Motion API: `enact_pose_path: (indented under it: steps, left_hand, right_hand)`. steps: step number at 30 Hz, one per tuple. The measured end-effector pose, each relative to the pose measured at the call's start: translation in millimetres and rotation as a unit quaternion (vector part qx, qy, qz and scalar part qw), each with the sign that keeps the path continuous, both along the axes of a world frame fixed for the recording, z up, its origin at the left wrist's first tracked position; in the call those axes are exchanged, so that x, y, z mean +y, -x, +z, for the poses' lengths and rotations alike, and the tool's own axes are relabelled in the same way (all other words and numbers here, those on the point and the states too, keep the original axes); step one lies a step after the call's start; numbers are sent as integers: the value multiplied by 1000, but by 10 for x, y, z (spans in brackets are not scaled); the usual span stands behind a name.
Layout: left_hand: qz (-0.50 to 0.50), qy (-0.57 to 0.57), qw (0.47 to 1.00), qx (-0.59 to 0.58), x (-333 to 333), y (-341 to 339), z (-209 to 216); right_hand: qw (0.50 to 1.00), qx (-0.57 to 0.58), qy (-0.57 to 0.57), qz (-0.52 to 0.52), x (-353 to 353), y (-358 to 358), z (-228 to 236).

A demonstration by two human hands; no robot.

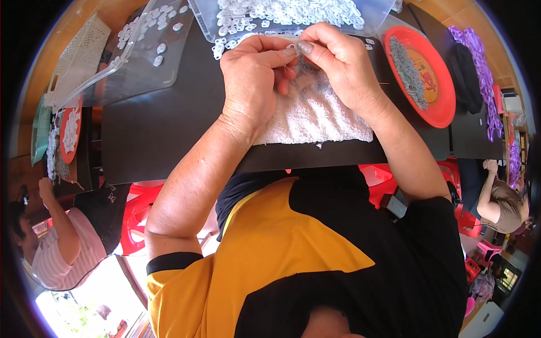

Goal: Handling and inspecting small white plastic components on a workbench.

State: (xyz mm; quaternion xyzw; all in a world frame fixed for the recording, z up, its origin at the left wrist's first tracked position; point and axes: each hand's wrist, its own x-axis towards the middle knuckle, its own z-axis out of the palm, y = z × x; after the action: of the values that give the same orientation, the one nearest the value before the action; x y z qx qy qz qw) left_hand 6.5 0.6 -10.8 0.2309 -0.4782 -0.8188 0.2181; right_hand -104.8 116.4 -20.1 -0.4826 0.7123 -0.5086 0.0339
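Both bare forearms are rising from the lower edge and converging toward the far side of the worktop. The left hand (253, 70) is curling its fingers inward, while the right hand (338, 65) is pinching thumb against forefinger — fingertips of both hands nearly touching.

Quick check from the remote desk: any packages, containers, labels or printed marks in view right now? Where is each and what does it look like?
Clear plastic tray: top centre, holding small white rings.
Clear plastic lid: upper left, tilted, a few white rings on it.
Red round plate: upper right, yellow printed mark in the middle, grey metal pieces on it.
White perforated basket: far left.
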Motion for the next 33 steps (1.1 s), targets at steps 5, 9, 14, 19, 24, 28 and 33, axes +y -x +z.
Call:
enact_pose_path:
  steps: [5,9,14,19,24,28,33]
  left_hand:
    - [3,9,1000,-6,14,7,-2]
    - [11,8,1000,-12,20,9,-8]
    - [9,-2,1000,-3,5,20,-14]
    - [-8,7,1000,-6,-8,-16,-3]
    - [-6,1,1000,-6,-15,-24,1]
    - [-11,10,1000,-12,-23,-14,-10]
    - [-14,22,1000,-14,1,-12,-11]
  right_hand:
    - [1000,0,-11,-1,4,-12,8]
    - [1000,1,-10,4,0,-28,-20]
    - [988,-156,8,21,-25,-23,-27]
    - [982,-185,0,18,4,-24,4]
    - [991,-130,4,11,1,-3,-12]
    - [992,-123,4,19,5,5,-16]
    - [987,-159,11,20,-18,-32,-22]
